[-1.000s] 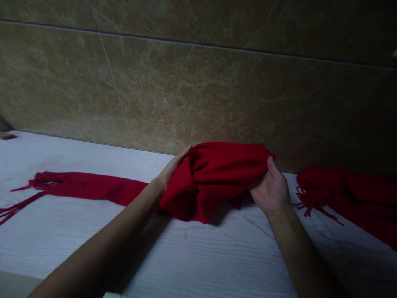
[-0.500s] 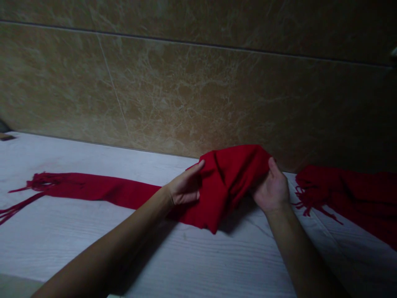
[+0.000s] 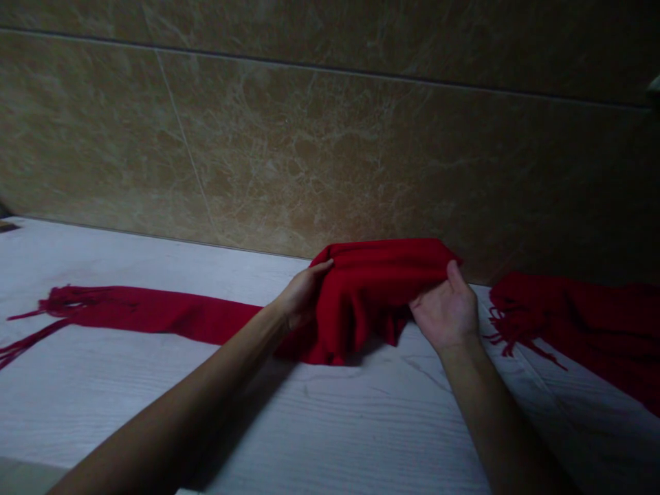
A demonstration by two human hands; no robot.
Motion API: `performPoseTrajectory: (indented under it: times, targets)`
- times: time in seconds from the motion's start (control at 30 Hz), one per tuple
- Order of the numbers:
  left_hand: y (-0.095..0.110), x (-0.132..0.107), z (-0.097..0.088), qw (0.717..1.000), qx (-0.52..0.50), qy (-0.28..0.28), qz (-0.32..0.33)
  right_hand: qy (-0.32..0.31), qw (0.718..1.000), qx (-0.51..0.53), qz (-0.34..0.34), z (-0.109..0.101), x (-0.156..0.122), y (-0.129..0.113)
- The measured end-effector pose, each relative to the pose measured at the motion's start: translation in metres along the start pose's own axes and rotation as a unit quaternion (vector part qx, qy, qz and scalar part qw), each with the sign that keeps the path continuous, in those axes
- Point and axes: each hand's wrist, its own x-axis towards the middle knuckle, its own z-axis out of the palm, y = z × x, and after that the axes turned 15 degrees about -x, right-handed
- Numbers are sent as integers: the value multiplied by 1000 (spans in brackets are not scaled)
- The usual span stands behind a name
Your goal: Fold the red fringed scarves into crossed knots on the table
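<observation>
A long red scarf (image 3: 170, 311) stretches across the white surface, its fringed end lying flat at the left. Its right part is lifted in loose folds between both hands. My left hand (image 3: 302, 295) grips the raised fabric at its left side, thumb on top and the other fingers mostly hidden by cloth. At the right edge of the folds, my right hand (image 3: 448, 306) holds the scarf, palm turned up and thumb against the cloth; its fingertips go out of sight beneath the fabric.
Another dark red fringed cloth (image 3: 582, 309) lies at the right. The white wood-grain surface (image 3: 330, 426) meets a brown marbled tile wall (image 3: 309, 151) at the back. A small brown object (image 3: 7, 225) sits at the far left edge.
The lifted part of the scarf has been pulled straighter along its top edge between the hands. Its hanging folds have shifted, and the pointed lower corner has risen.
</observation>
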Motion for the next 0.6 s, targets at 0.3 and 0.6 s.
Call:
performPoseTrajectory:
  times: [0.3, 0.6]
  targets:
    - [15, -12, -15, 953, 243, -166, -70, 30, 1000, 0, 6, 4, -2, -3]
    - [24, -4, -22, 992, 84, -90, -24, -10, 998, -6, 70, 3, 1, -2]
